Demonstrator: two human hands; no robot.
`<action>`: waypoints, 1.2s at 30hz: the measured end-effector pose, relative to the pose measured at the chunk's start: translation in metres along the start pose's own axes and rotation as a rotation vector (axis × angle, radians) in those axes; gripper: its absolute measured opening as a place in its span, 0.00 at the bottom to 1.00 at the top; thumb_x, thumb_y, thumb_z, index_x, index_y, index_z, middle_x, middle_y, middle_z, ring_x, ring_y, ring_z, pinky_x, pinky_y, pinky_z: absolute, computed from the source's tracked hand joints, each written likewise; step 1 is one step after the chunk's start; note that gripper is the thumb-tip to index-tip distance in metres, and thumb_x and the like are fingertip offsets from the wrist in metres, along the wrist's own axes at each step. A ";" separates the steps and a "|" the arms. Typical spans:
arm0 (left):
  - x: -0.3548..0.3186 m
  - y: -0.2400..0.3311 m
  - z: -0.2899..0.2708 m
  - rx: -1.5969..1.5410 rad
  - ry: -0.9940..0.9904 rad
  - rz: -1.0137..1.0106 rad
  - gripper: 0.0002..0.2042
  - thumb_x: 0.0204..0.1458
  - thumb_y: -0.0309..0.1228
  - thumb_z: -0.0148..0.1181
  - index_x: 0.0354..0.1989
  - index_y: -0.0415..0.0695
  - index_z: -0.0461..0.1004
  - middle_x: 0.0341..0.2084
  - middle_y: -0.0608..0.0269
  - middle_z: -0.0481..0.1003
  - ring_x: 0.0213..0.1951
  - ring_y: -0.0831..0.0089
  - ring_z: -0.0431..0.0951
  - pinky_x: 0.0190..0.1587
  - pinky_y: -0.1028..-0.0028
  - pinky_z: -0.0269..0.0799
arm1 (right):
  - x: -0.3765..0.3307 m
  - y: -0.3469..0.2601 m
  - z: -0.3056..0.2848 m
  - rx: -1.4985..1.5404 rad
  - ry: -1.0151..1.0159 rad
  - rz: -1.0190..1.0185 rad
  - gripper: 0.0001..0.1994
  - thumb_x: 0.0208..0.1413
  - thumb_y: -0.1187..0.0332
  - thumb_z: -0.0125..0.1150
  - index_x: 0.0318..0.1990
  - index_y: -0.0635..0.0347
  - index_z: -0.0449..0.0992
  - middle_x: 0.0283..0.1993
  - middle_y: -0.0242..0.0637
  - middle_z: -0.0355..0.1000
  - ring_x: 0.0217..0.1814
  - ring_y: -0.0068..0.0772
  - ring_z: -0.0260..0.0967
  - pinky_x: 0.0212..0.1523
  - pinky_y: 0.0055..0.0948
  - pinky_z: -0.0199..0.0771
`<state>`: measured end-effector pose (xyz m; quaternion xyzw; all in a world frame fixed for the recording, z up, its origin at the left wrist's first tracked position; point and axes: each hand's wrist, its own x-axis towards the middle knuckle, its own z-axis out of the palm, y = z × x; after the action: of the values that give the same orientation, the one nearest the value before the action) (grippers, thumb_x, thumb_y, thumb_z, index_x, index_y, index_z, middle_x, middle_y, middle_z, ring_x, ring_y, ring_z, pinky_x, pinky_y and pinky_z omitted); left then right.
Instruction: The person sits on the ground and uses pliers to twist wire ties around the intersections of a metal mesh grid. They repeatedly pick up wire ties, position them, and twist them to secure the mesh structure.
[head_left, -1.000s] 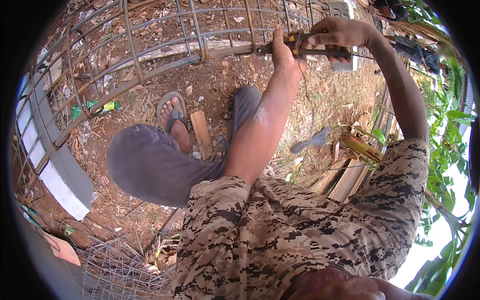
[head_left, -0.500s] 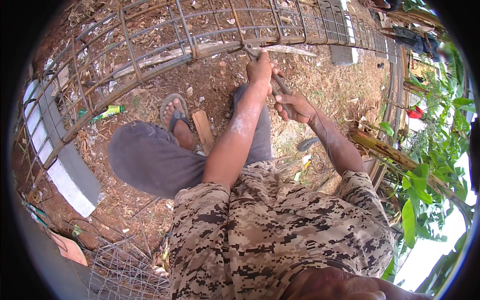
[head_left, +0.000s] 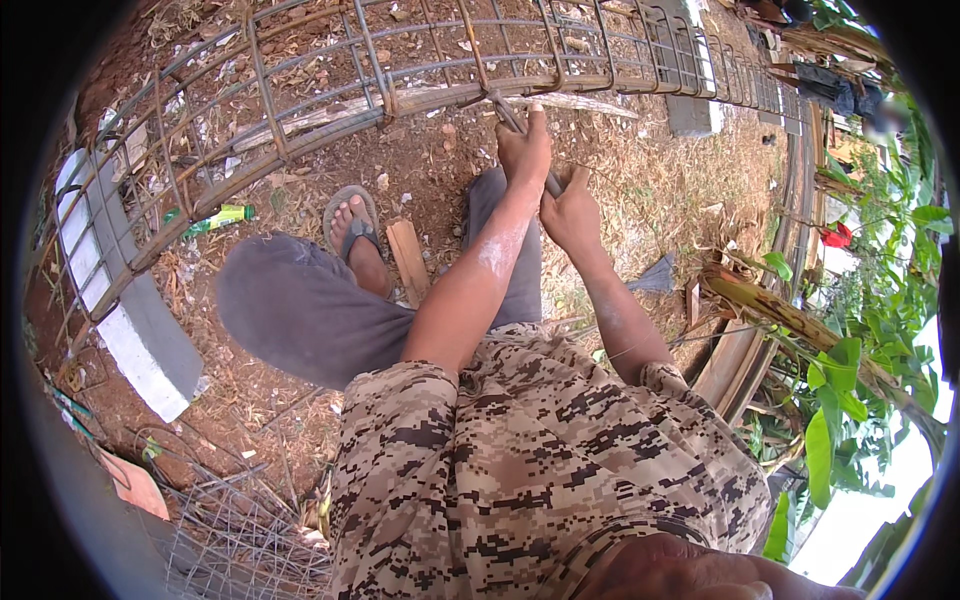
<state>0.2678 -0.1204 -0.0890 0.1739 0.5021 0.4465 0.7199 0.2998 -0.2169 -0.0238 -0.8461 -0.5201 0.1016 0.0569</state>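
A long steel rebar cage (head_left: 440, 98) curves across the far side in front of me. My left hand (head_left: 525, 152) is closed around the upper part of a pair of dark metal pincers (head_left: 510, 118), its thumb stretched along them. Their head touches the cage's near bar, where a crossing stirrup meets it. Just below, my right hand (head_left: 572, 215) grips the handle end, mostly hiding it. A thin wire appears beside my right forearm.
A white-and-grey block (head_left: 140, 350) supports the cage at left; another block (head_left: 690, 115) stands far right. A green bottle (head_left: 228, 218), a wood piece (head_left: 406, 262) and my sandalled foot (head_left: 360, 250) are on the littered soil. Wire mesh (head_left: 240, 540) lies lower left, plants (head_left: 840, 370) right.
My right hand has drawn in toward my left and turned, and its forearm has swung inward. The pincers' handles, visible before, are now mostly covered. The left hand stays near the bar.
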 end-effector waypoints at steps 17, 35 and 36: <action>-0.010 0.043 0.006 -0.350 -0.062 -0.053 0.23 0.51 0.52 0.69 0.32 0.40 0.76 0.20 0.66 0.72 0.19 0.76 0.71 0.22 0.75 0.66 | 0.134 -0.017 -0.131 0.450 -1.244 0.264 0.25 0.67 0.57 0.51 0.63 0.68 0.64 0.57 0.56 0.70 0.59 0.47 0.71 0.53 0.53 0.78; 0.016 0.025 -0.042 -0.638 -0.457 -0.284 0.15 0.54 0.41 0.67 0.36 0.43 0.73 0.26 0.61 0.76 0.26 0.68 0.78 0.31 0.68 0.78 | 0.045 -0.014 -0.051 0.576 -0.819 0.184 0.22 0.57 0.50 0.66 0.32 0.65 0.75 0.26 0.37 0.73 0.26 0.29 0.74 0.28 0.31 0.74; 0.017 0.024 -0.049 -0.591 -0.468 -0.305 0.15 0.53 0.41 0.67 0.37 0.43 0.73 0.25 0.61 0.75 0.26 0.68 0.78 0.30 0.68 0.78 | 0.035 -0.017 -0.042 0.603 -0.794 0.199 0.20 0.57 0.52 0.66 0.31 0.65 0.75 0.25 0.36 0.73 0.25 0.28 0.74 0.28 0.31 0.74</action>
<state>0.2156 -0.1033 -0.1034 -0.0204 0.1948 0.4080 0.8917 0.3102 -0.1774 0.0166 -0.7337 -0.3661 0.5658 0.0869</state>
